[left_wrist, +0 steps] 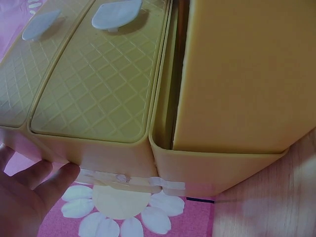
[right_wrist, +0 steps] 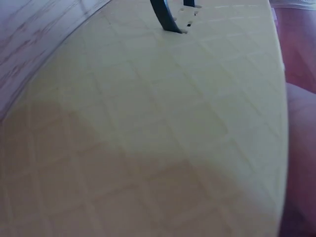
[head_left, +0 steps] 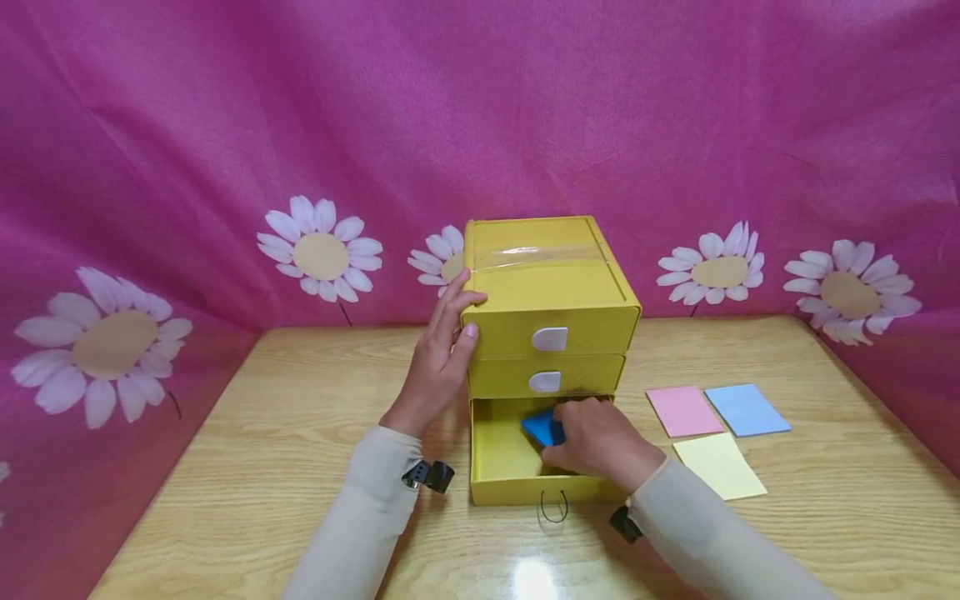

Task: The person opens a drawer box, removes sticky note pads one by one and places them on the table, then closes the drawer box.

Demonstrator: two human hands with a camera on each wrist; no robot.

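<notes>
A yellow three-drawer box (head_left: 547, 287) stands on the table, its bottom drawer (head_left: 502, 492) pulled out. My left hand (head_left: 435, 358) rests against the box's left side, with the thumb at the front edge and fingertips near the top. In the left wrist view, its fingers (left_wrist: 54, 185) lie fairly straight along the side wall. Reaching into the drawer, my right hand (head_left: 600, 437) grips a flat blue piece (head_left: 540, 427), partly hidden by the fingers. The drawer's quilted front (right_wrist: 148, 98), with its thin dark loop handle (right_wrist: 164, 17), fills the right wrist view.
Right of the box lie a pink paper pad (head_left: 684, 411), a light blue pad (head_left: 748, 409) and a pale yellow pad (head_left: 723, 468). The upper two drawers, with white tabs (head_left: 550, 338), are closed. A pink flowered cloth (head_left: 525, 108) hangs behind the wooden table (head_left: 285, 417).
</notes>
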